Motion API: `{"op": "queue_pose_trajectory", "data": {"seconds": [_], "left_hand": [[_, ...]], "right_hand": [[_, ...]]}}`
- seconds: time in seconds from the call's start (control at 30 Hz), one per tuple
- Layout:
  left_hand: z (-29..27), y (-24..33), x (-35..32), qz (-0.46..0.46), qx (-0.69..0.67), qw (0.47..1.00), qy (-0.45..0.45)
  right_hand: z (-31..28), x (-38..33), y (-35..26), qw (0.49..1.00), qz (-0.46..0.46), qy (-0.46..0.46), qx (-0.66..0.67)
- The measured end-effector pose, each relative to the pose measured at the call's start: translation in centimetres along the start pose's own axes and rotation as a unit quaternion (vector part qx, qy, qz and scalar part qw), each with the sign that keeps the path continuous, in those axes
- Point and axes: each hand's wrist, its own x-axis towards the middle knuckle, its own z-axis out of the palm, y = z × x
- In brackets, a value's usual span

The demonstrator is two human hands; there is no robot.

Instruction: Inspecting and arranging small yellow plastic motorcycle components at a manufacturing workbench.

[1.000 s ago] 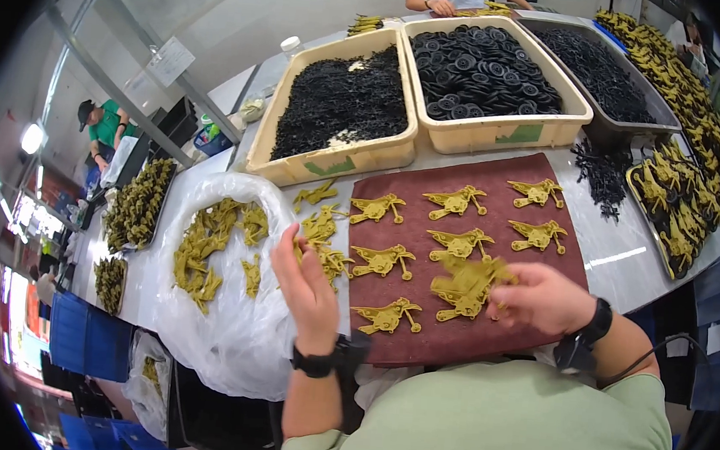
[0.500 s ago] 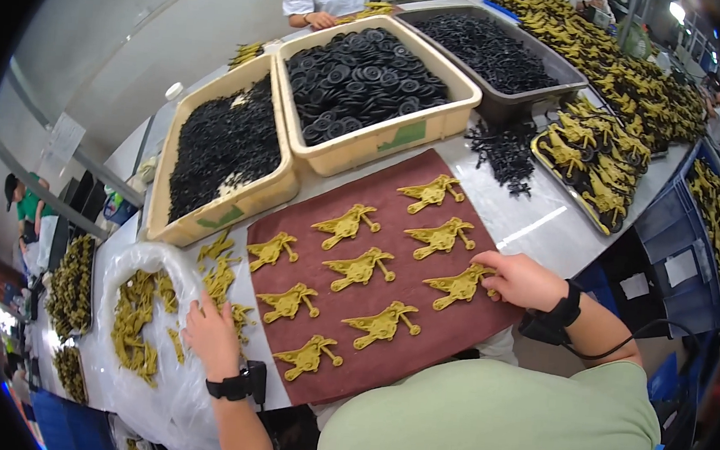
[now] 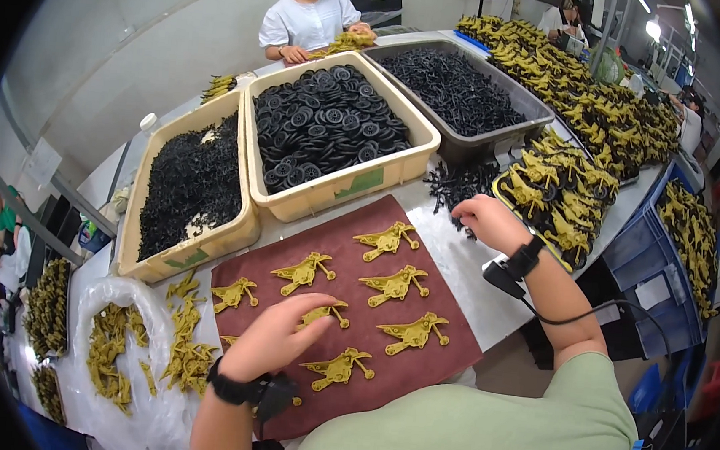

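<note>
Several olive-yellow plastic pieces, shaped like toy motorbike bodies, lie in rows on a dark red mat. My left hand hovers over the mat's left part, open, its thumb apart from the fingers and nothing in it; it hides some of the pieces. Beyond the mat's right edge, my right hand is at a loose pile of small black plastic parts. Its fingers are bent together, with black bits showing at the tips. Each wrist wears a black band.
Behind the mat stand a cream bin of small black parts, a cream bin of black wheels and a grey bin. A tray of yellow-black assemblies is at right, a plastic bag at left. A person works opposite.
My right hand has left a yellow piece at the mat's right edge and moved up to the black pile. My left hand has swung from beside the bag to above the mat.
</note>
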Motion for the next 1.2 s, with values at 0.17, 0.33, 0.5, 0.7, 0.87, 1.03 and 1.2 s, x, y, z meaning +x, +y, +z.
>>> {"op": "queue_pose_trajectory", "data": {"seconds": [0.17,0.33,0.5,0.7,0.87,1.03,1.2], "left_hand": [[3.1,-1.5,6.3,0.099,0.108,0.989,0.002],[4.5,-0.4,10.0,0.133,0.196,0.97,-0.044],[5.3,-0.4,13.4,0.13,0.186,0.971,-0.073],[6.0,-2.5,15.6,0.16,0.231,0.958,-0.052],[5.2,-3.0,15.9,0.149,0.247,0.952,-0.106],[5.2,-2.7,15.9,0.143,0.271,0.945,-0.11],[6.3,-3.5,15.7,0.151,0.291,0.942,-0.073]], "right_hand": [[2.8,5.0,0.8,0.994,-0.028,-0.039,-0.097],[4.0,7.2,0.7,0.964,-0.069,-0.065,-0.249],[2.5,8.8,1.5,0.979,-0.076,-0.123,-0.146],[-0.3,9.0,-3.4,0.946,0.05,-0.216,0.236],[1.5,9.8,-2.9,0.914,-0.012,-0.262,0.31],[2.7,10.8,-3.0,0.961,-0.092,-0.225,0.13],[3.8,11.4,-2.9,0.964,-0.131,-0.217,0.085]]}}
